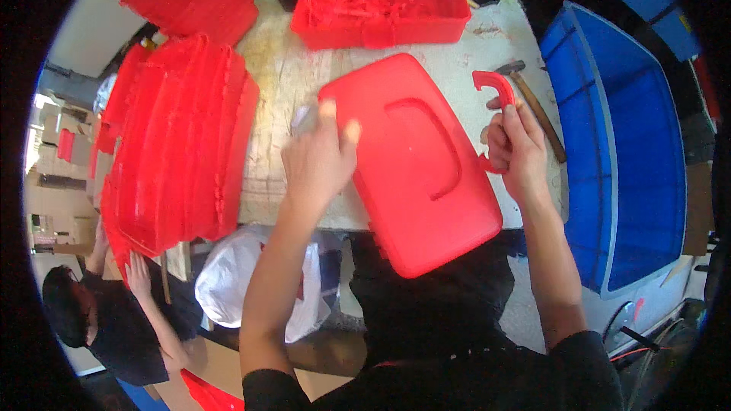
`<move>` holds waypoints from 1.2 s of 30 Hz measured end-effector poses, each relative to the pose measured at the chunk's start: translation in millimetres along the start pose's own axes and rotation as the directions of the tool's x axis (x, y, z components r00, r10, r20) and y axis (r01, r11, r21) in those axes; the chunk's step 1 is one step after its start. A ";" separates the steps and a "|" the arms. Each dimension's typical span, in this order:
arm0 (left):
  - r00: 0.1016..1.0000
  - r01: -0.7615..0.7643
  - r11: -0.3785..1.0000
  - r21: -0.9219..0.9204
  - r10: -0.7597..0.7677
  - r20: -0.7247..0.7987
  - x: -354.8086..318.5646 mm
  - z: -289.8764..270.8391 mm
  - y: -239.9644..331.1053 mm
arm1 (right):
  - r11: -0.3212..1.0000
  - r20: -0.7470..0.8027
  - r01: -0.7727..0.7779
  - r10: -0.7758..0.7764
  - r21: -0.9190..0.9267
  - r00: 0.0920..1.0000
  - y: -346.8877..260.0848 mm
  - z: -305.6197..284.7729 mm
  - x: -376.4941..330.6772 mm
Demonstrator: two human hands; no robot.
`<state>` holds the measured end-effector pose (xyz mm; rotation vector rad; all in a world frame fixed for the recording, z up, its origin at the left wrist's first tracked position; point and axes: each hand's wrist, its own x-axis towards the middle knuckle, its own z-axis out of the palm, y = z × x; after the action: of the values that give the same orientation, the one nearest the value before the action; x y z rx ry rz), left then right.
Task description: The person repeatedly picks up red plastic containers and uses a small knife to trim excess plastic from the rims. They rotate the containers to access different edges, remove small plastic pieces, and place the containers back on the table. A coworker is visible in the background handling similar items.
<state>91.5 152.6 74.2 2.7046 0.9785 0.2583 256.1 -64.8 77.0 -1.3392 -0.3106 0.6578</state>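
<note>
A red plastic toolbox lid (411, 160) with a curved groove lies tilted in front of me, overhanging the near table edge. My left hand (320, 156) is closed at its left edge, thumb and index finger on top; the other fingers are partly hidden. To the right of the lid, my right hand (519, 141) holds a red C-shaped plastic handle (506, 90), with its two hooked ends showing above and below the fingers. Just beyond that hand lies a hammer (542, 118) with a wooden shaft.
An open red box (381, 34) of loose red handles stands at the back. Stacked red cases (179, 144) fill the left side, where another person (114, 320) touches them. To the right stands a large blue crate (598, 152). A white sack (236, 278) sits below the table.
</note>
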 end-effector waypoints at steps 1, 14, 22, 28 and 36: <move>0.991 -0.049 0.998 -0.040 0.043 -0.129 10.4 1.9 -0.4 | 0.998 0.044 -0.054 0.055 -0.022 0.998 -0.1 7.2 -10.7; 0.996 0.080 0.977 -0.197 -0.071 0.056 101.2 40.9 -5.7 | 0.712 0.256 0.067 0.162 -0.699 0.953 14.9 88.0 -2.8; 0.998 0.055 0.957 -0.284 -0.050 0.025 94.4 44.6 -13.2 | 0.697 0.124 0.010 0.113 -0.717 0.986 22.4 100.5 -5.7; 0.997 -0.011 0.981 -0.195 -0.004 -0.074 95.2 51.2 -12.0 | 0.717 0.043 -0.023 0.074 -0.697 0.996 32.0 96.3 -2.7; 0.988 -0.112 0.974 -0.197 0.089 -0.124 93.8 59.2 -21.0 | 0.834 -0.166 -0.237 0.176 -0.499 0.970 32.4 91.9 -5.0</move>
<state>164.9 218.4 19.1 2.5777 0.7967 0.5089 191.9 8.0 67.2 -1.9436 -0.2597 0.7017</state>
